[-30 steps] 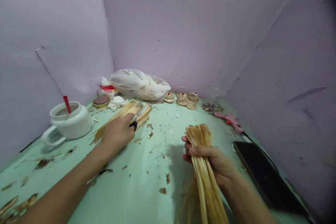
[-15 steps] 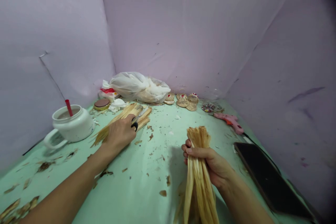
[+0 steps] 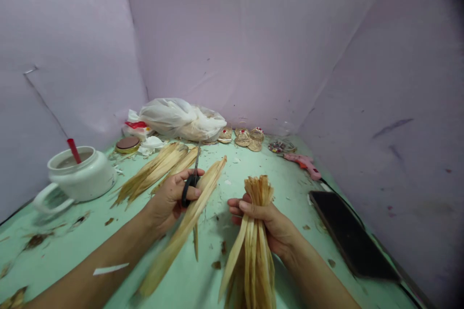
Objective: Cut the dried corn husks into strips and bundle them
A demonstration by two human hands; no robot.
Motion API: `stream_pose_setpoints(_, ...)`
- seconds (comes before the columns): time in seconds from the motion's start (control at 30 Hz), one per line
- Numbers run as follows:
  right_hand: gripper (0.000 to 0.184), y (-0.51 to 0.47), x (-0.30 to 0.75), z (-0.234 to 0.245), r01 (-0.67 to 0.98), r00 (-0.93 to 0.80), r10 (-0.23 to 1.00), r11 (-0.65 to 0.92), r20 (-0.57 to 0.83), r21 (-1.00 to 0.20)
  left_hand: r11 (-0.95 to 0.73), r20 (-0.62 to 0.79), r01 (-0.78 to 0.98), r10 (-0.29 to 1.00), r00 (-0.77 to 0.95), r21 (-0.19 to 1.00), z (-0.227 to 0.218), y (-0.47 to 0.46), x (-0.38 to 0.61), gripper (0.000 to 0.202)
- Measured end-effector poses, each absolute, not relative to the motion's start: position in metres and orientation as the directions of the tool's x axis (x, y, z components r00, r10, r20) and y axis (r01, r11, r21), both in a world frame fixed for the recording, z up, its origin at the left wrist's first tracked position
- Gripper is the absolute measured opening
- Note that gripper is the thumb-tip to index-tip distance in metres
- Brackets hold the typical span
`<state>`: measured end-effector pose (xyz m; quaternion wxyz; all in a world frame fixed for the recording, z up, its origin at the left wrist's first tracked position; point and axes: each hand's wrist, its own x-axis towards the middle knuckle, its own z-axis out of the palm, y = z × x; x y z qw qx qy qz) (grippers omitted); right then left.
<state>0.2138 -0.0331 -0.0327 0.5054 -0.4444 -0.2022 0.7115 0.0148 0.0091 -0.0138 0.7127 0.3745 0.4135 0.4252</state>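
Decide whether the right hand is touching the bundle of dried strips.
Touching. The head view shows the right hand wrapped around the bundle of dried strips, its fingers closed across the front.

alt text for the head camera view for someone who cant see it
The left hand holds black-handled scissors and one dried leaf strip, while the right hand grips a bundle of strips over a green table. A white pot, plastic bag and pink glue gun lie behind.
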Motion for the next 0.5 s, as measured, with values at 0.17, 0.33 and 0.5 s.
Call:
stream_pose_setpoints(0.17, 0.038, -0.036, 0.207, -0.034, -0.559, -0.076, 0.925, -0.348, -0.371, -0.752, 0.28, -0.245, -0.15, 0.945, 0.217, 0.948, -0.026, -0.01, 0.041, 0.054)
stream_pose_setpoints(0.33, 0.04, -0.04, 0.201, -0.034, -0.553, -0.099, 0.924, -0.36, -0.37, -0.751, 0.241, -0.223, -0.101, 0.961, 0.163, 0.965, -0.027, -0.03, 0.06, 0.052)
stream_pose_setpoints(0.5, 0.039, -0.042, 0.198, -0.03, -0.532, -0.101, 0.915, -0.382, -0.39, -0.756, 0.186, -0.167, -0.083, 0.966, 0.196, 0.979, -0.025, -0.034, 0.065, 0.044)
